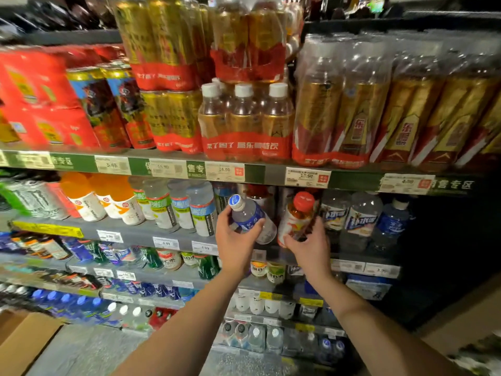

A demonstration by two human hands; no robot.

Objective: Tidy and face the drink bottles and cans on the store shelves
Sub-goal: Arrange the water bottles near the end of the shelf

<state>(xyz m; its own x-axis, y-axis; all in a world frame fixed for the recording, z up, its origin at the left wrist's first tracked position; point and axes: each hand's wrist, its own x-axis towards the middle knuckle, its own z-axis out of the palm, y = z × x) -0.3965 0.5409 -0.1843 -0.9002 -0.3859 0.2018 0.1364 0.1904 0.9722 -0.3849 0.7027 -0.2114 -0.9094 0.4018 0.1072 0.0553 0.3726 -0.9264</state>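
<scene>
left hand (235,237): fingers curled round clear plastic bottle (250,219), blue label, blue-white cap, tilted cap-left
right hand (309,244): grips red-capped bottle (296,217), amber liquid, white-red label, leaning right
location: both at front edge of second shelf (141,234), grey metal, just beside each other
neighbours: cloudy round bottles with green-blue labels (180,206) left; clear water bottles (360,215) right
above: shrink-wrapped gold-label bottle packs (245,123), glossy film

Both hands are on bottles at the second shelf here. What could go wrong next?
The left hand grips a tilted blue-capped bottle leaning off the shelf edge; it may slip and fall. The right hand holds a red-capped bottle close beside it, so the two might knock together or bump neighbouring bottles.
</scene>
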